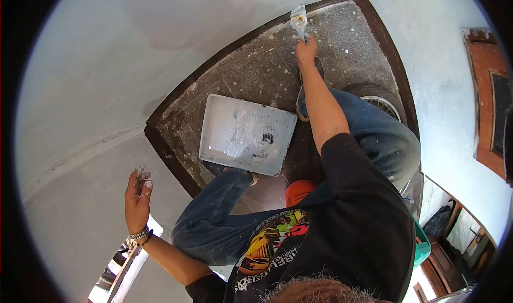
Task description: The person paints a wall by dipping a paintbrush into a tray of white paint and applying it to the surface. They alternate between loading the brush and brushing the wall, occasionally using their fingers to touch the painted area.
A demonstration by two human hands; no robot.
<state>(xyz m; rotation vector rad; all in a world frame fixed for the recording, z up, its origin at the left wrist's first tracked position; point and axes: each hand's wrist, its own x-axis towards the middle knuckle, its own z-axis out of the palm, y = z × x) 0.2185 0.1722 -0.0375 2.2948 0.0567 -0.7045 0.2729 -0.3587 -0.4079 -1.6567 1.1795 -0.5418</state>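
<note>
1. The flat paintbrush (299, 21) is at the far edge of the floor (256, 79), its whitened bristles over the dark baseboard (214, 62); whether they touch it, I cannot tell.
2. The right hand (306, 51) has its grip closed around the brush handle, with the arm stretched out, probably because the wall foot is far from the body.
3. The paint tray (239, 166) lies on the floor between the legs, seemingly so that the brush can reach it easily. White paint and dark smears are inside.
4. The left hand (138, 199), paint on its fingers, is raised at the side. Its grip is half spread, with nothing visible in it, perhaps for balance.
5. Nearer to the body stands an orange-red bucket (299, 192); a spoked wheel (380, 104) is beside the right leg.
</note>
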